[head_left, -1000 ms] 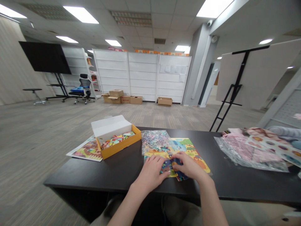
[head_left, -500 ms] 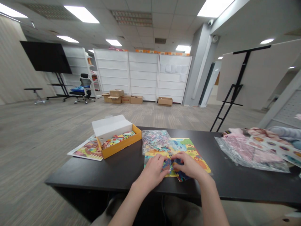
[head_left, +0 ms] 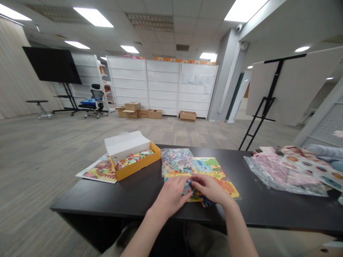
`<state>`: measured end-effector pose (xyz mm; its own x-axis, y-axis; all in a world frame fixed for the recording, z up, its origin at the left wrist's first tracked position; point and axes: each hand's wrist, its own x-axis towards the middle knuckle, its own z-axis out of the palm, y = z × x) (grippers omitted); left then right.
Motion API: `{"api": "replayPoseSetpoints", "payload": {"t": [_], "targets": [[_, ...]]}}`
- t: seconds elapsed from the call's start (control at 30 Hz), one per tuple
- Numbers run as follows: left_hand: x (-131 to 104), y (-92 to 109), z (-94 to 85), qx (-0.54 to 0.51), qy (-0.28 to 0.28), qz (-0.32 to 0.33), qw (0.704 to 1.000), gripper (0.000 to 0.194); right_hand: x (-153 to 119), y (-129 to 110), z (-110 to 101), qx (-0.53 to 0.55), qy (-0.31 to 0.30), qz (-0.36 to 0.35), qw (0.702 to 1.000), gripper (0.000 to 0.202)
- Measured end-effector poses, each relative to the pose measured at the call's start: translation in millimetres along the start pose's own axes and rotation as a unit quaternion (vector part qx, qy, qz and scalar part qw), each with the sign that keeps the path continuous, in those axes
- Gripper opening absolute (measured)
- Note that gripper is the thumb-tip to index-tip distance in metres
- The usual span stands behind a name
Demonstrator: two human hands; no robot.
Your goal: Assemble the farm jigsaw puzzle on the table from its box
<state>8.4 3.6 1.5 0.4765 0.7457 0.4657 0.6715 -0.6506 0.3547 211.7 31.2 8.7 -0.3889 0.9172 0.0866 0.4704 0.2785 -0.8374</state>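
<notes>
My left hand (head_left: 173, 195) is closed around dark blue jigsaw puzzle pieces (head_left: 188, 186), which show between thumb and fingers. Close against it, my right hand (head_left: 210, 188) pinches at the same pieces; its fingers hide much of what they grip. Both hands are over a colourful animal picture sheet (head_left: 214, 167) on the black table. A dark blue puzzle section (head_left: 207, 202) lies partly under my right hand. Just beyond my left hand is a clear plastic bag (head_left: 175, 159) of small puzzle pieces, overlapping the sheet's left side.
On the left, a yellow box (head_left: 139, 167) with its white lid up holds many puzzle pieces, beside a printed picture sheet (head_left: 98, 170). Plastic-wrapped pink fabric (head_left: 284, 175) lies at the right of the black table (head_left: 120, 200). Cardboard boxes (head_left: 132, 110) stand by far shelves.
My right hand has moved left and its fingers have drawn in against the pieces at my left hand. My left hand has barely shifted. The box and bag stay put.
</notes>
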Motion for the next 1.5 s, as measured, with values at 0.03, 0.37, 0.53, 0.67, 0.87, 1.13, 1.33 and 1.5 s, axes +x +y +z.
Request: {"api": "replayPoseSetpoints", "payload": {"t": [0.03,0.37,0.53,0.67,0.87,1.13,1.33,1.5], "targets": [[0.1,0.1,0.0,0.002,0.001,-0.003,1.0,0.043,0.8,0.8,2.0,0.017,-0.007,0.004,1.0,0.024],[3.3,1.8,-1.1,-0.011,0.051,0.001,0.999,0.038,0.1,-7.2,5.8,0.035,0.01,-0.018,0.999,0.024],[0.6,-8.5,-8.2,0.06,0.111,-0.076,0.989,0.019,0.1,-8.8,0.8,0.033,0.022,-0.03,0.999,0.017],[-3.6,-23.7,-1.6,0.073,0.067,-0.162,0.982,0.038,4.5,-3.6,-0.6,0.051,0.061,-0.023,0.997,0.027],[1.8,-42.3,14.4,-0.07,0.125,-0.161,0.977,0.066,23.3,-3.4,20.1,0.147,0.174,0.02,0.973,0.04],[-2.1,-40.3,19.5,-0.129,0.13,-0.146,0.972,0.079,66.9,-12.8,74.5,0.147,0.17,-0.015,0.974,0.04],[-2.3,-37.4,21.1,-0.125,0.121,-0.138,0.975,0.084,81.4,-14.8,75.1,0.121,0.126,-0.034,0.984,0.04],[-3.0,-34.7,23.5,-0.1,0.106,-0.146,0.979,0.084,78.0,-14.6,62.1,0.081,0.152,0.007,0.985,0.051]]}}
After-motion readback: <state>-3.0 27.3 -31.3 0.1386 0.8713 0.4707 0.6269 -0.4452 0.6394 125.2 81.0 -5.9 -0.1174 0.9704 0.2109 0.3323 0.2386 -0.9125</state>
